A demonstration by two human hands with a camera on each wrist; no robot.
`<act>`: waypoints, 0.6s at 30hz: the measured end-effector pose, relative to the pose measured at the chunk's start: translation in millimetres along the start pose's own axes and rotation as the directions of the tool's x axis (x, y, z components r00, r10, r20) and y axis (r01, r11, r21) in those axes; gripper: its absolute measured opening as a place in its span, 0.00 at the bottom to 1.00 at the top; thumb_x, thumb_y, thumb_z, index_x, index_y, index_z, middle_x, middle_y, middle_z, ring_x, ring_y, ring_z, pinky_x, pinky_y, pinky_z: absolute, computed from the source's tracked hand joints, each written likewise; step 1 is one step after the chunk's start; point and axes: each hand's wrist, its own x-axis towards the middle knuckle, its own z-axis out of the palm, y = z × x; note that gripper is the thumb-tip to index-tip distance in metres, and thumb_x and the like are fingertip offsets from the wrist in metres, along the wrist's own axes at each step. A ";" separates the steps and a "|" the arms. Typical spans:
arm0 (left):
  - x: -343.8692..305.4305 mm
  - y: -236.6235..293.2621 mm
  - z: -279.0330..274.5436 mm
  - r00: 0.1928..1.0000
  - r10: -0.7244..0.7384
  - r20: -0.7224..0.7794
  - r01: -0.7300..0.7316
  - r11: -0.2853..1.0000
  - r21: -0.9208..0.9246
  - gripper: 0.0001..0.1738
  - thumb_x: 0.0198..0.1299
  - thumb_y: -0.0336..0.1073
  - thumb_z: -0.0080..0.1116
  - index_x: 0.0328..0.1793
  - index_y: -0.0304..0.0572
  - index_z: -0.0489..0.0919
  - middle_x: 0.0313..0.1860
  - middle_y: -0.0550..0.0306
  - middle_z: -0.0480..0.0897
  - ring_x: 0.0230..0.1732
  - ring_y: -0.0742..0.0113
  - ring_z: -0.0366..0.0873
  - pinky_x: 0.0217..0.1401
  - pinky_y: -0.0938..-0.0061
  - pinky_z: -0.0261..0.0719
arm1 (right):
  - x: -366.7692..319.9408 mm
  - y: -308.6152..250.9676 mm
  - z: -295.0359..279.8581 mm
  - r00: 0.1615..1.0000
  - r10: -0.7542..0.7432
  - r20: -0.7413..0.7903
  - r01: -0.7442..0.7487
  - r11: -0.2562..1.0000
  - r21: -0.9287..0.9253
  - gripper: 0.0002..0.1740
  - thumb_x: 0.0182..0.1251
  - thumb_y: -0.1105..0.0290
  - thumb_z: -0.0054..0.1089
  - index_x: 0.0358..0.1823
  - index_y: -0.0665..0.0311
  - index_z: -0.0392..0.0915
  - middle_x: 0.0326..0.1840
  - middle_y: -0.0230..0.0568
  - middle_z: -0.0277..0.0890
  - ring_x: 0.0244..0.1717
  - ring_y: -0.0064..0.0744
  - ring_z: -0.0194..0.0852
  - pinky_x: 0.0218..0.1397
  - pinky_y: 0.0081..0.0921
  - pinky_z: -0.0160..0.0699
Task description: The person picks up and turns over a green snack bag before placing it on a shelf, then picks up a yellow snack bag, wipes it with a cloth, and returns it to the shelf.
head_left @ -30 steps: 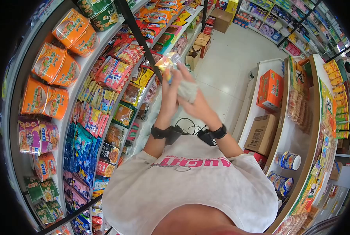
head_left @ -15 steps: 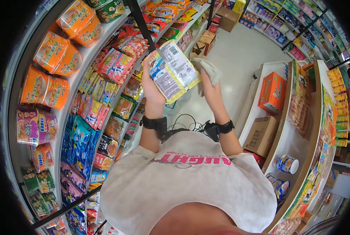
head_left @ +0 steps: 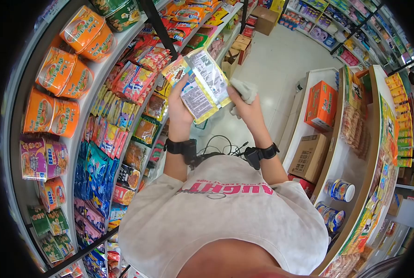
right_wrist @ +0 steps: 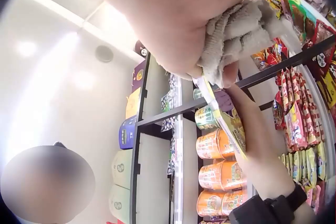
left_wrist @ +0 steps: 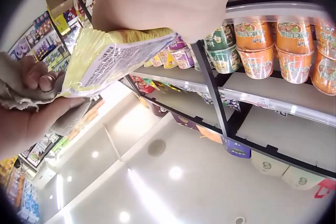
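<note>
A yellow-edged snack packet (head_left: pixel 204 85), its back with small print and a barcode turned up, is held out in front of the chest. My left hand (head_left: pixel 181 106) grips its left side, with the thumb over the printed face. At the right edge of the packet my right hand (head_left: pixel 249 111) holds a crumpled grey cloth (head_left: pixel 245 90), thumb at the packet's edge. In the left wrist view the cloth (left_wrist: pixel 13 85) is bunched in the curled fingers. The right wrist view shows the packet (right_wrist: pixel 233 127) nearly edge-on, under the cloth.
Shelves on the left carry orange instant noodle tubs (head_left: pixel 58 69) and hanging snack bags (head_left: pixel 132 83). To the right, a low shelf holds an orange carton (head_left: pixel 320 106), a brown cardboard box (head_left: pixel 310 157) and blue cans (head_left: pixel 341 190). Black cables (head_left: pixel 221 143) show near the waist.
One second ago both hands were close together around the packet, blurred. They have since spread apart and the printed back faces up. Over the last half second, the right thumb came onto the packet's edge.
</note>
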 end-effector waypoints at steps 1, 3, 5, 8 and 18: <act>2.5 -0.5 -1.9 1.000 0.014 -0.020 -0.013 1.000 0.022 0.19 0.71 0.35 0.58 0.63 0.32 0.76 0.57 0.46 0.84 0.54 0.52 0.85 0.61 0.58 0.84 | 2.1 0.3 -2.0 0.998 0.016 -0.063 -0.013 0.999 0.047 0.16 0.74 0.67 0.60 0.56 0.71 0.80 0.45 0.34 0.81 0.47 0.24 0.77 0.51 0.24 0.76; 1.9 -4.3 -2.2 0.998 0.060 0.031 -0.062 0.996 0.061 0.20 0.71 0.32 0.57 0.67 0.34 0.74 0.60 0.46 0.83 0.57 0.53 0.84 0.62 0.56 0.83 | 6.4 4.0 -5.9 0.976 0.073 -0.206 -0.029 0.978 0.207 0.18 0.74 0.67 0.59 0.58 0.71 0.78 0.50 0.37 0.81 0.51 0.26 0.77 0.56 0.25 0.75; 0.2 -8.0 -1.2 0.996 0.041 0.075 -0.049 0.994 0.103 0.23 0.72 0.31 0.55 0.71 0.36 0.70 0.62 0.47 0.81 0.60 0.54 0.83 0.63 0.56 0.82 | 8.2 8.9 -6.5 0.961 0.077 -0.266 -0.011 0.971 0.240 0.20 0.74 0.67 0.58 0.61 0.72 0.76 0.56 0.41 0.79 0.56 0.30 0.76 0.61 0.26 0.73; 0.2 -24.7 6.5 0.993 0.021 0.115 -0.040 0.986 0.162 0.29 0.74 0.30 0.52 0.79 0.39 0.62 0.68 0.51 0.77 0.64 0.59 0.80 0.65 0.62 0.80 | -4.3 -5.0 17.0 0.978 -0.158 -0.139 0.171 0.981 0.093 0.24 0.75 0.66 0.55 0.67 0.72 0.71 0.72 0.51 0.69 0.70 0.39 0.69 0.73 0.31 0.64; -25.3 -29.9 34.8 0.984 -0.105 0.146 0.035 0.909 0.415 0.28 0.70 0.31 0.60 0.74 0.34 0.67 0.61 0.52 0.80 0.58 0.66 0.82 0.59 0.71 0.81 | 17.9 -21.1 0.5 0.989 -0.026 -0.148 0.058 0.974 0.217 0.21 0.77 0.55 0.59 0.50 0.69 0.76 0.40 0.30 0.78 0.42 0.18 0.73 0.45 0.21 0.74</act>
